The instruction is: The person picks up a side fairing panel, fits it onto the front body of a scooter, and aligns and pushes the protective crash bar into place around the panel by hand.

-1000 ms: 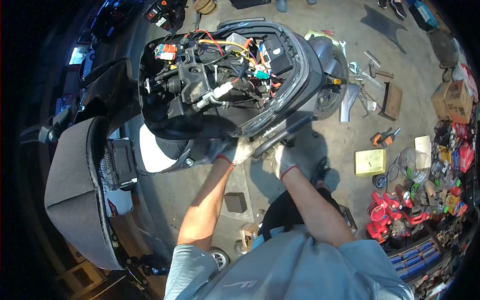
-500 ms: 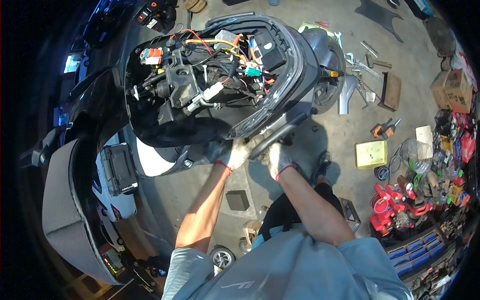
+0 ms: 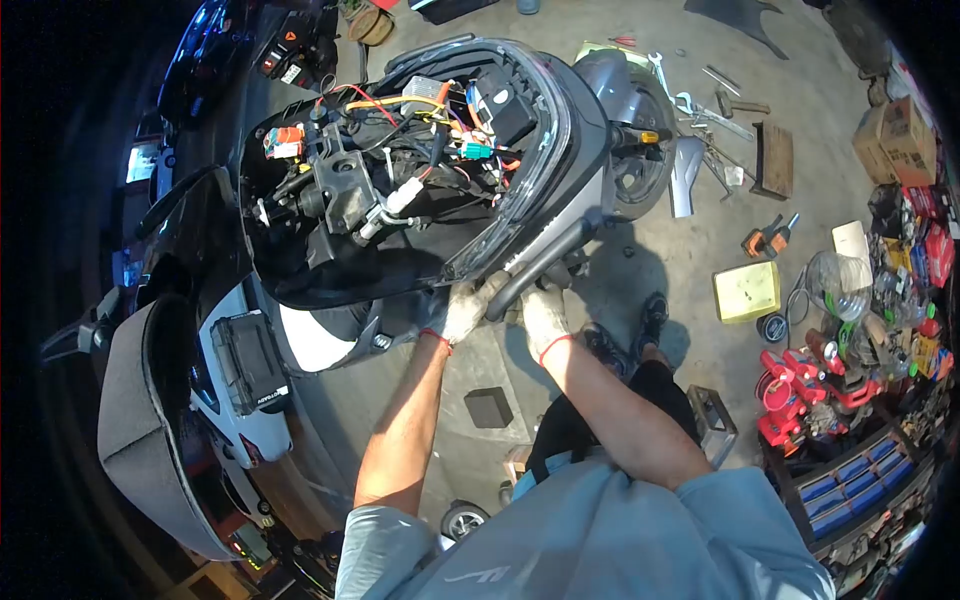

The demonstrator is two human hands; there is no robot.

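A scooter [image 3: 345, 285] stands before me, its seat [image 3: 150, 420] swung up at the left. Wires and connectors [image 3: 475, 150] lie exposed in the open body. My left hand [image 3: 462, 312], in a whitish glove with a red cuff, is closed at the lower edge of the grey side panel [image 3: 560, 232]. Beside it my right hand [image 3: 545, 315], gloved the same way, is at the underside of a thick black bar [image 3: 540, 272] along that panel. Its fingertips are mostly hidden by the bar, and what they grip cannot be made out.
Wrenches [image 3: 690, 105], a hammer [image 3: 740, 105], a wooden block [image 3: 773, 160] and an orange-black power tool [image 3: 768, 238] lie on the floor at right. A yellow tray [image 3: 746, 292] is nearer. Red tools [image 3: 790, 395] crowd the right edge. A dark block [image 3: 488, 407] sits below my hands.
The view has shifted slightly, so the scooter's front body appears farther left and lower. Both hands stay at the same side panel and bar, with little visible movement against them.
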